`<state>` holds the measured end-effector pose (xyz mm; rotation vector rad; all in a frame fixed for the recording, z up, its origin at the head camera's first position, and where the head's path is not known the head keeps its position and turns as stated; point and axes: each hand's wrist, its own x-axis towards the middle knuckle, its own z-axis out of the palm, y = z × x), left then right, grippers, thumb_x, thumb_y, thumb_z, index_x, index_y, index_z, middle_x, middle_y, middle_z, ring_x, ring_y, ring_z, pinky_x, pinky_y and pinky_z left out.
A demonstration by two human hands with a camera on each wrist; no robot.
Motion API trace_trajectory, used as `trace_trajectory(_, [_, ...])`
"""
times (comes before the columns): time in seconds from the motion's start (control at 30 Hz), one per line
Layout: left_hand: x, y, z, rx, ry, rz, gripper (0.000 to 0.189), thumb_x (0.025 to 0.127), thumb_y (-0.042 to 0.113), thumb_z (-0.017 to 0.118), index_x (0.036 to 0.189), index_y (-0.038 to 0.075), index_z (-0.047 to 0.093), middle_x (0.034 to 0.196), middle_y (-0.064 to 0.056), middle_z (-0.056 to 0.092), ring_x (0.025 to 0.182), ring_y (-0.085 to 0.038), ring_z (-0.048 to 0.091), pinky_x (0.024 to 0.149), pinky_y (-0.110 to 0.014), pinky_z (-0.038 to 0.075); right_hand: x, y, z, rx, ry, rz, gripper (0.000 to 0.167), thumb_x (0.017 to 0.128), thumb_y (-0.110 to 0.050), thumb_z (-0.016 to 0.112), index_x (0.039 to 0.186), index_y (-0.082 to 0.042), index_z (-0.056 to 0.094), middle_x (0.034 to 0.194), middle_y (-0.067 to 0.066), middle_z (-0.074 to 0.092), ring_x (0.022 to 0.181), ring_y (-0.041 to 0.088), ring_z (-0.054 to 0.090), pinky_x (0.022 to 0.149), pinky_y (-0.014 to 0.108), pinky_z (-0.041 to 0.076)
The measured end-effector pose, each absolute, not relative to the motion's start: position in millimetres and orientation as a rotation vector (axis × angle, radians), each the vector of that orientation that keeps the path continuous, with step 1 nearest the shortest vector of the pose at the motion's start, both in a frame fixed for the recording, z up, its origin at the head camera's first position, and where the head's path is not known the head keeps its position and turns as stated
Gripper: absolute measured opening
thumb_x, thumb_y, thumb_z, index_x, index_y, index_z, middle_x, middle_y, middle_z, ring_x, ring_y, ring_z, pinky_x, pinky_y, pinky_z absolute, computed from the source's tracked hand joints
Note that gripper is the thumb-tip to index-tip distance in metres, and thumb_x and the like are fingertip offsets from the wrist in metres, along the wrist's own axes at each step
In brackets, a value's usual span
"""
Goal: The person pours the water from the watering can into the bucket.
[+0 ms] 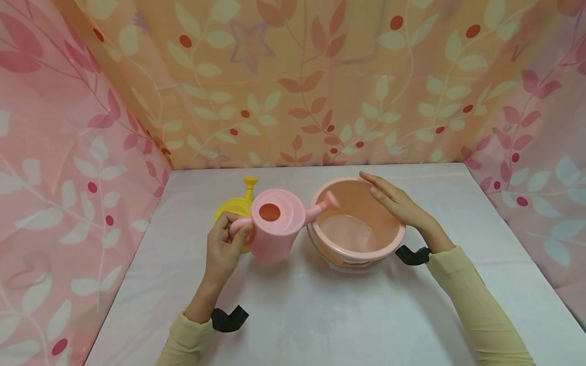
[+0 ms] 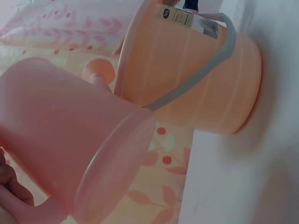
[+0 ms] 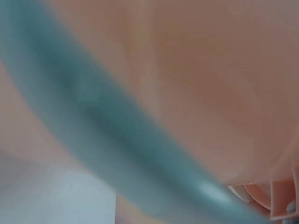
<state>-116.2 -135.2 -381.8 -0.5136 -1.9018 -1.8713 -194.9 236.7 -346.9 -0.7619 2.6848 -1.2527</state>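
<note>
My left hand [image 1: 224, 244] grips the handle of a pink watering can [image 1: 276, 223], held above the table. Its spout, with a flared pink head, reaches over the left rim of a peach bucket [image 1: 322, 241]. In the left wrist view the can [image 2: 70, 126] is tilted in front of the bucket [image 2: 210, 93]. My right hand [image 1: 393, 198] lies with straight fingers on the bucket's right rim. A grey-blue bucket handle [image 3: 107, 121] hangs down the side, large in the right wrist view. Behind the pink can stands a yellow watering can [image 1: 233, 206], partly hidden.
A white cloth covers the table [image 1: 329, 320]. Floral curtains [image 1: 293, 81] enclose it at the back and both sides. Each wrist carries a black camera mount [image 1: 229, 319]. A printed label [image 2: 187, 18] is on the bucket's outside.
</note>
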Motion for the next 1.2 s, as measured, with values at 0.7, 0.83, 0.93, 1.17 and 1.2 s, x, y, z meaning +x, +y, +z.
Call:
trace_trajectory(0.7, [-126, -134, -368, -0.486, -1.967, -1.817, 0.014, 0.083, -0.007, 0.062, 0.094, -0.008, 0.054, 0.088, 0.002, 0.059, 0.078, -0.01, 0.054, 0.068, -0.016, 0.048, -196, 238, -348, -0.764, 2.673, -1.27, 0.044, 0.1, -0.012, 0.038, 0.143, -0.005, 0.031, 0.148, 0.016, 0.03, 0.137, 0.034, 0.024, 0.106, 0.059, 0.02])
trace_trajectory(0.83, [-128, -133, -367, -0.491, -1.942, -1.841, 0.014, 0.082, -0.008, 0.063, 0.093, -0.009, 0.055, 0.088, 0.002, 0.059, 0.079, -0.009, 0.056, 0.068, -0.016, 0.048, -195, 237, -347, -0.734, 2.659, -1.276, 0.045, 0.1, -0.015, 0.037, 0.144, -0.007, 0.031, 0.148, 0.014, 0.029, 0.137, 0.033, 0.023, 0.106, 0.06, 0.019])
trace_trajectory(0.93, [-129, -133, -367, -0.497, -1.937, -1.834, 0.014, 0.082, -0.007, 0.063, 0.093, -0.008, 0.055, 0.088, 0.002, 0.06, 0.079, -0.009, 0.056, 0.069, -0.016, 0.048, -194, 236, -346, -0.712, 2.656, -1.277, 0.045, 0.101, -0.017, 0.037, 0.144, -0.007, 0.031, 0.149, 0.013, 0.029, 0.138, 0.031, 0.023, 0.107, 0.058, 0.019])
trace_trajectory(1.17, [-130, -131, -364, -0.467, -1.963, -1.803, 0.014, 0.083, -0.004, 0.064, 0.094, -0.006, 0.056, 0.087, 0.002, 0.06, 0.077, -0.012, 0.054, 0.068, -0.017, 0.049, -196, 238, -349, -0.726, 2.655, -1.285, 0.045, 0.1, -0.013, 0.038, 0.144, -0.006, 0.031, 0.148, 0.014, 0.029, 0.137, 0.033, 0.024, 0.106, 0.059, 0.019])
trace_trajectory(1.2, [-131, -131, -364, -0.459, -1.973, -1.802, 0.014, 0.083, -0.003, 0.064, 0.094, -0.006, 0.056, 0.087, 0.002, 0.06, 0.077, -0.012, 0.054, 0.069, -0.017, 0.049, -198, 240, -352, -0.726, 2.654, -1.287, 0.045, 0.1, -0.013, 0.038, 0.144, -0.007, 0.031, 0.149, 0.013, 0.029, 0.137, 0.033, 0.024, 0.106, 0.06, 0.019])
